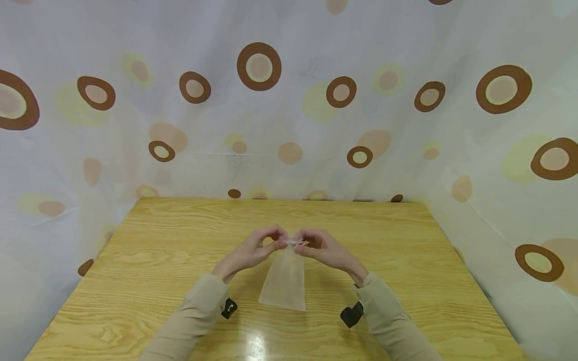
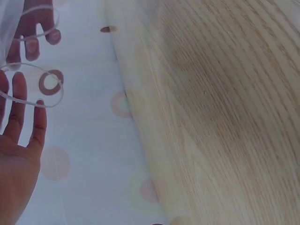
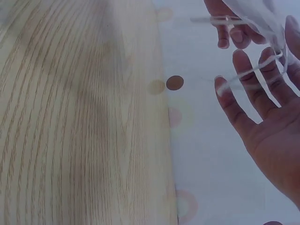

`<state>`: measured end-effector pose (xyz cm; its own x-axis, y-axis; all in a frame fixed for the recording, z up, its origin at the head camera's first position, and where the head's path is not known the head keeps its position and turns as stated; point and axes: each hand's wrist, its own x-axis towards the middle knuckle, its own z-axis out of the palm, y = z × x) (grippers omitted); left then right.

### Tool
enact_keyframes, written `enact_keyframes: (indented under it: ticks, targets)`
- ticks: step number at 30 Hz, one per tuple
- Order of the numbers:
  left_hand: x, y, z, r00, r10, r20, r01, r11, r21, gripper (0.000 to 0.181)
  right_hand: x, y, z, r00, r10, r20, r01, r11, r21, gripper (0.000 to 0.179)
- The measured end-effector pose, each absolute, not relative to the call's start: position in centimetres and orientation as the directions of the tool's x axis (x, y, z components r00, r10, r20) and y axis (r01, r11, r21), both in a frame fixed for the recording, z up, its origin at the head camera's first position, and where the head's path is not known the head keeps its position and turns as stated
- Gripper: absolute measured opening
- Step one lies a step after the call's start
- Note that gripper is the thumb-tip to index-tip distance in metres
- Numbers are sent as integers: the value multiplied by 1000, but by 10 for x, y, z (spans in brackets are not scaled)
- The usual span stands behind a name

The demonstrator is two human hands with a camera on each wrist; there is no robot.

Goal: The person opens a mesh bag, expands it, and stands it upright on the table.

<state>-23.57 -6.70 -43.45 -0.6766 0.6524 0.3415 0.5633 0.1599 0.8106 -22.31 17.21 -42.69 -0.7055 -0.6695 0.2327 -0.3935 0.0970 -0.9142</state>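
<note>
- Left hand (image 1: 253, 250): thumb and fingertips together, pinching the gathered top of a sheer whitish bag (image 1: 286, 286) from its left.
- Right hand (image 1: 331, 251): same pinch on the right side of that top, fingertips just beside the other hand's.
- Bag: between both hands, mid-counter; neck bunched narrow, body flaring to a straight lower edge nearer the person. Looks flat. Contents: can't make any out. Lower edge touching wood or raised: can't tell.
- Cord (image 2: 28, 103): thin, pale, looped at the bag top; one loop passes by the left fingertips in the left wrist view, another stretch crosses the right fingers in the right wrist view.
- Sleeves (image 1: 205, 296): beige, black device (image 1: 229, 308) at each wrist.
- Counter (image 1: 158, 250): yellowish wood grain, glare at near edge.
- Sheeting (image 1: 289, 115): white, brown rings, pastel blobs, behind and both sides.
</note>
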Motion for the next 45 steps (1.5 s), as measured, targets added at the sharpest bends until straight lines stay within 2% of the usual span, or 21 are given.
enact_keyframes:
  ticks: [6, 14, 19, 24, 31, 37, 45]
  targets:
    - [-235, -67, -435, -652, 663, 367, 587, 135, 799, 7, -226, 173, -428, -675, -667, 315, -485, 80, -871, 8]
    - [-230, -72, -427, -614, 771, 169, 488, 202, 849, 21, -227, 178, -424, -659, -693, 291, -550, 181, -815, 14]
    - [-228, -72, -425, -621, 773, 131, 445, 209, 871, 25, -225, 182, -422, -686, -686, 243, -518, 224, -826, 17]
    - [-228, -72, -429, -630, 765, 135, 417, 187, 889, 22, -222, 184, -418, -699, -679, 224, -486, 222, -845, 19]
    - [-231, -75, -430, -639, 735, 227, 459, 127, 879, 13, -222, 183, -418, -701, -677, 225, -480, 214, -851, 17]
    - [-231, -79, -431, -644, 739, 198, 467, 175, 867, 14, -224, 182, -421, -669, -703, 243, -506, 191, -841, 22]
    - [-233, -84, -430, -665, 724, 183, 521, 275, 808, 14, -223, 185, -423, -677, -691, 254, -549, 244, -799, 17]
